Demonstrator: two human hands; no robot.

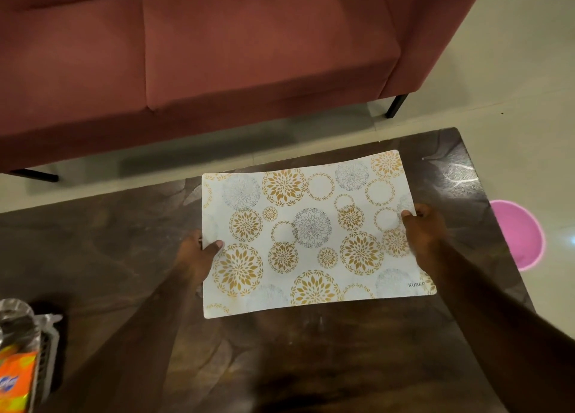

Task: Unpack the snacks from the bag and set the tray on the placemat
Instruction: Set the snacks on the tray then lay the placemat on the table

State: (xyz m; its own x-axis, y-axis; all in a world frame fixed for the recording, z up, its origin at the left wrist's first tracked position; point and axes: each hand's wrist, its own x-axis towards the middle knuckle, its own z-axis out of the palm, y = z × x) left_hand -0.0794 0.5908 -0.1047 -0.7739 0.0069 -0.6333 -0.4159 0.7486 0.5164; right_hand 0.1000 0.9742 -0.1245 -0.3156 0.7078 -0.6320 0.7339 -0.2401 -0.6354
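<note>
A white placemat (311, 235) with gold and grey flower circles lies over the dark table (93, 250). My left hand (199, 250) grips its left edge, thumb on top. My right hand (420, 229) grips its right edge the same way. At the bottom left corner, an orange snack packet (15, 378) and clear plastic wrapping (15, 316) rest on what looks like a grey slotted tray (46, 350), only partly in view.
A dusty-pink sofa (217, 54) on black legs stands beyond the table's far edge, with pale floor between. A pink plastic tub (519, 235) sits on the floor past the table's right edge.
</note>
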